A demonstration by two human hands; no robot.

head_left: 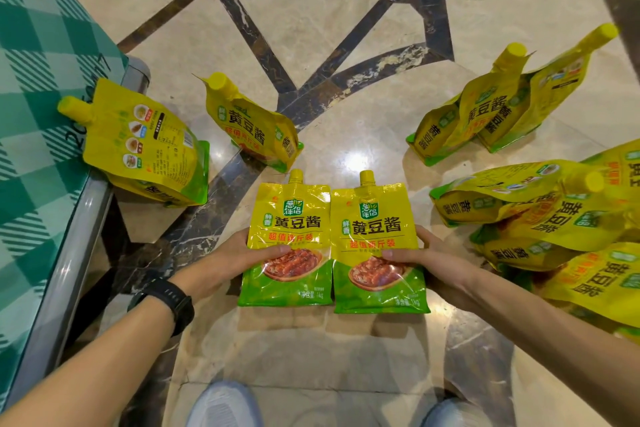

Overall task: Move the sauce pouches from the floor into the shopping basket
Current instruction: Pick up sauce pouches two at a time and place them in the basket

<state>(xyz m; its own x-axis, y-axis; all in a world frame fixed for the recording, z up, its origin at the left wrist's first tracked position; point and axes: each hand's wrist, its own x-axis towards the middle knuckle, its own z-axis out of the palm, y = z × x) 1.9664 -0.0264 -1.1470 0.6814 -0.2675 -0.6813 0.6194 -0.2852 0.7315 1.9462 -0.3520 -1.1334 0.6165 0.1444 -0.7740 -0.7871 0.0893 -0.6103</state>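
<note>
Furthest left, a green checked cloth (34, 80) covers a raised surface with a grey metal edge (69, 253). A yellow sauce pouch, the back-facing pouch (145, 146), leans against that edge with its printed back showing and its cap pointing left. Just right of it, the standing pouch (249, 125) sits upright on the marble floor (311, 10), tilted, front label visible.

At the centre, the left hand (242, 255), with a black watch (166, 300) on its wrist, grips the left held pouch (291, 218) at its left edge, thumb laid across the front and fingers behind. Touching it side by side, the right held pouch (375, 229) is gripped the same way at its right edge by the right hand (426, 253). Both pouches stand upright, caps up, labels facing the camera, between the two hands. Whether their bottoms touch the floor cannot be told.

Further right, the leaning pair (485, 114) of pouches stands on the floor, well apart from the hands. Nearer the right hand lies the pile of pouches (554, 218), overlapping on their sides.

Below, a left shoe (225, 406) and a right shoe (453, 412) show at the bottom edge.
</note>
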